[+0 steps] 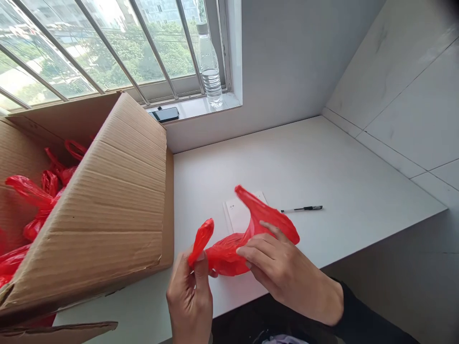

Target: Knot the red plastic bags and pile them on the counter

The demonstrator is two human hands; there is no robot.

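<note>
A red plastic bag [229, 251] is stretched between both hands above the front of the white table. My left hand [191, 291] pinches it near one handle loop, which sticks up past the thumb. My right hand [278, 265] is closed on the bag's other side, its fingers pressed into the film. Above that hand the second handle rises to a narrow tip. Partly hidden behind the bag lies a white notebook [234, 215] with small writing on it. To the right of it rests a black-capped pen [304, 209].
At the left stands a large open cardboard box [122, 191] with several knotted red bags [39, 200] inside. A phone [165, 114] and a water bottle [210, 71] are on the sill of the barred window. The white table [358, 181] meets walls behind and at right.
</note>
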